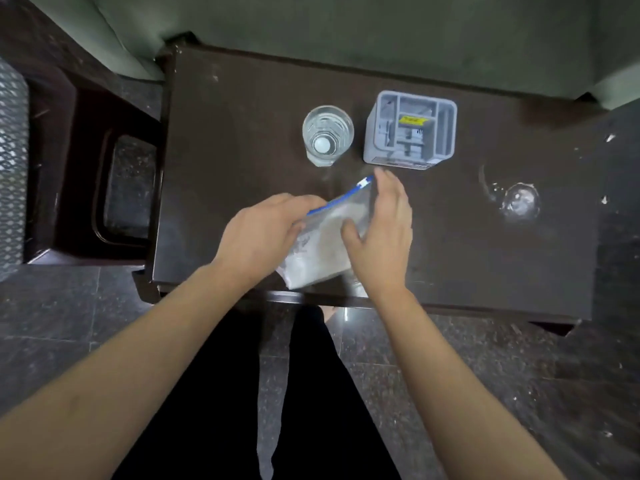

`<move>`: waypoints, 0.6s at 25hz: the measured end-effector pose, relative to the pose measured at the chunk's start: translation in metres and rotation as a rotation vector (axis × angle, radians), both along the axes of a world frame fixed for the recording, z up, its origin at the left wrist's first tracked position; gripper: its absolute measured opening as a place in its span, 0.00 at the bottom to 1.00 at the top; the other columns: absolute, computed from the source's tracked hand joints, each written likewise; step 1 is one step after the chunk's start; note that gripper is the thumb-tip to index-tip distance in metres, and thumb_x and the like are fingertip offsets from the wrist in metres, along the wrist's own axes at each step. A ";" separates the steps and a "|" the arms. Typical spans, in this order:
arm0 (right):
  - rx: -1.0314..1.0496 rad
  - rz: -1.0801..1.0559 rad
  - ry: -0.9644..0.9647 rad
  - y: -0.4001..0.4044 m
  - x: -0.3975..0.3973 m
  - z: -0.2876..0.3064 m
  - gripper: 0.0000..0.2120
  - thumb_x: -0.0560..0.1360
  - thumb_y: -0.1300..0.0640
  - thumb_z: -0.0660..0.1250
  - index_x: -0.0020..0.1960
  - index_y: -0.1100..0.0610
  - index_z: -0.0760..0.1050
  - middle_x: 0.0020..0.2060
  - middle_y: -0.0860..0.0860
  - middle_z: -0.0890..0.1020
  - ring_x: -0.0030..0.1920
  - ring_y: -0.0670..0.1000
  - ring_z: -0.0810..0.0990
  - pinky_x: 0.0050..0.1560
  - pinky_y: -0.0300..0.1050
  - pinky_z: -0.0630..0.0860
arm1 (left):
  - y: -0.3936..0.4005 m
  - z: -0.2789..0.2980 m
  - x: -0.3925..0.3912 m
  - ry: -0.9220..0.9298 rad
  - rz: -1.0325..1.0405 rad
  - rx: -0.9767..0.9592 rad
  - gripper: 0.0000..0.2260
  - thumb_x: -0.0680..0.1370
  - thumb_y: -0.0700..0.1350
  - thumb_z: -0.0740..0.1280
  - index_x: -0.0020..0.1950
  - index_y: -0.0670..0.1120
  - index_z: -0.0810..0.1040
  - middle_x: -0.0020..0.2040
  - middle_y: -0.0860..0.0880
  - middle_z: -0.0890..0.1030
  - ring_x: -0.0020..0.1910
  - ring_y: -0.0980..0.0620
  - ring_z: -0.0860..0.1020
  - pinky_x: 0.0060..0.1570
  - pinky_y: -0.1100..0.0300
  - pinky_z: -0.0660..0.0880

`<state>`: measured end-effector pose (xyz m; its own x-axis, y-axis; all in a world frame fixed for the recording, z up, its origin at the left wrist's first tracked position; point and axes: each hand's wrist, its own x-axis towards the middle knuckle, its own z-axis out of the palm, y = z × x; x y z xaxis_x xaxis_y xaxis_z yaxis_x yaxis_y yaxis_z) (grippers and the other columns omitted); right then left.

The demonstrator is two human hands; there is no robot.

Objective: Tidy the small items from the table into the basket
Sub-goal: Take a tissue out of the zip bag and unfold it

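1. The left hand (258, 233) grips the left side of a clear zip bag (329, 237) with a blue seal strip, fingers closed on it.
2. The right hand (382, 233) holds the right side of the same bag, thumb in front and fingers behind.
3. The bag is tilted, near the front edge of the dark table (450, 254); what is inside it cannot be told.
4. A grey plastic basket (410, 131) with inner compartments stands near the rear edge, just beyond the right hand.
5. A clear drinking glass (328, 135) stands just beside the basket, on its left.
6. A small clear object (521, 202) lies toward the right edge, well apart from the hands.
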<state>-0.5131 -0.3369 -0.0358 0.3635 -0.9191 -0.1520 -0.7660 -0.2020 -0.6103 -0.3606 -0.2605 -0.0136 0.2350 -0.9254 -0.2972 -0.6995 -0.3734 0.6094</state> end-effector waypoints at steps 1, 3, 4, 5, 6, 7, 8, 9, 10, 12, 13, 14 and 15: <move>-0.041 0.058 0.014 -0.008 -0.003 0.006 0.34 0.68 0.62 0.69 0.73 0.55 0.64 0.71 0.53 0.68 0.70 0.53 0.66 0.64 0.45 0.63 | -0.003 0.004 -0.005 0.000 -0.020 -0.007 0.19 0.76 0.41 0.62 0.62 0.61 0.71 0.53 0.55 0.79 0.53 0.51 0.77 0.50 0.51 0.75; -0.099 0.133 0.037 -0.021 -0.011 0.021 0.29 0.69 0.62 0.69 0.69 0.51 0.70 0.67 0.50 0.73 0.67 0.52 0.70 0.62 0.52 0.69 | -0.007 0.012 -0.012 0.029 -0.018 -0.028 0.14 0.76 0.42 0.62 0.59 0.55 0.76 0.52 0.54 0.80 0.51 0.50 0.78 0.50 0.53 0.75; -0.121 0.154 0.037 -0.028 -0.018 0.027 0.25 0.70 0.62 0.69 0.66 0.50 0.73 0.64 0.48 0.76 0.64 0.51 0.73 0.60 0.54 0.71 | -0.009 0.018 -0.016 0.057 0.001 -0.043 0.12 0.75 0.43 0.62 0.57 0.53 0.77 0.51 0.54 0.81 0.51 0.50 0.78 0.50 0.53 0.75; -0.119 0.172 0.030 -0.034 -0.026 0.033 0.21 0.71 0.61 0.69 0.62 0.49 0.77 0.60 0.47 0.79 0.61 0.51 0.75 0.58 0.54 0.72 | -0.011 0.023 -0.020 0.079 0.029 -0.050 0.10 0.75 0.43 0.63 0.54 0.52 0.78 0.50 0.54 0.82 0.50 0.49 0.79 0.50 0.53 0.75; -0.081 0.191 0.016 -0.039 -0.033 0.039 0.18 0.71 0.61 0.68 0.60 0.49 0.78 0.56 0.46 0.81 0.57 0.52 0.77 0.56 0.53 0.73 | -0.012 0.028 -0.023 0.086 0.054 -0.046 0.08 0.75 0.43 0.65 0.52 0.52 0.78 0.48 0.53 0.83 0.48 0.49 0.80 0.50 0.53 0.75; -0.012 0.207 -0.004 -0.043 -0.041 0.046 0.17 0.72 0.62 0.68 0.60 0.50 0.78 0.52 0.46 0.83 0.54 0.51 0.79 0.55 0.52 0.74 | -0.013 0.032 -0.025 0.082 0.075 -0.032 0.07 0.75 0.43 0.66 0.50 0.53 0.78 0.47 0.53 0.83 0.47 0.48 0.80 0.49 0.52 0.75; 0.079 0.209 -0.032 -0.046 -0.047 0.052 0.18 0.73 0.62 0.68 0.61 0.50 0.77 0.49 0.45 0.83 0.50 0.50 0.79 0.54 0.50 0.75 | -0.012 0.036 -0.026 0.074 0.097 -0.019 0.07 0.75 0.43 0.67 0.49 0.55 0.77 0.46 0.53 0.83 0.46 0.48 0.80 0.49 0.51 0.76; 0.159 0.195 -0.060 -0.050 -0.054 0.059 0.17 0.73 0.62 0.68 0.61 0.51 0.76 0.46 0.45 0.84 0.47 0.48 0.79 0.53 0.48 0.75 | -0.011 0.042 -0.027 0.075 0.120 -0.009 0.08 0.75 0.43 0.67 0.49 0.55 0.77 0.45 0.55 0.83 0.47 0.49 0.81 0.50 0.50 0.76; 0.209 0.172 -0.092 -0.052 -0.059 0.067 0.16 0.73 0.61 0.69 0.59 0.51 0.76 0.42 0.44 0.83 0.43 0.47 0.79 0.53 0.48 0.76 | -0.010 0.049 -0.028 0.080 0.137 -0.009 0.08 0.75 0.43 0.68 0.50 0.56 0.78 0.45 0.57 0.83 0.48 0.51 0.81 0.52 0.50 0.76; 0.244 0.130 -0.170 -0.058 -0.063 0.077 0.09 0.72 0.60 0.71 0.52 0.51 0.79 0.39 0.43 0.82 0.40 0.46 0.80 0.52 0.49 0.77 | -0.011 0.064 -0.029 0.087 0.124 -0.021 0.08 0.75 0.45 0.67 0.53 0.55 0.79 0.48 0.58 0.83 0.51 0.54 0.80 0.54 0.51 0.76; 0.251 0.133 -0.207 -0.061 -0.062 0.083 0.07 0.72 0.61 0.71 0.48 0.52 0.81 0.38 0.43 0.82 0.41 0.46 0.81 0.52 0.50 0.78 | -0.014 0.072 -0.029 0.082 0.096 -0.019 0.09 0.76 0.47 0.66 0.54 0.56 0.80 0.49 0.58 0.83 0.51 0.54 0.80 0.54 0.52 0.76; 0.257 0.151 -0.236 -0.063 -0.059 0.089 0.06 0.71 0.61 0.71 0.45 0.52 0.81 0.39 0.43 0.83 0.42 0.45 0.82 0.51 0.50 0.78 | -0.017 0.080 -0.030 0.074 0.068 -0.011 0.09 0.76 0.49 0.64 0.53 0.56 0.80 0.48 0.58 0.83 0.49 0.54 0.80 0.52 0.53 0.76; 0.263 0.169 -0.261 -0.065 -0.054 0.097 0.06 0.71 0.62 0.71 0.44 0.51 0.82 0.39 0.42 0.83 0.43 0.45 0.82 0.51 0.49 0.78 | -0.020 0.087 -0.029 0.068 0.051 0.002 0.09 0.76 0.48 0.64 0.52 0.56 0.81 0.46 0.57 0.83 0.46 0.54 0.80 0.50 0.53 0.76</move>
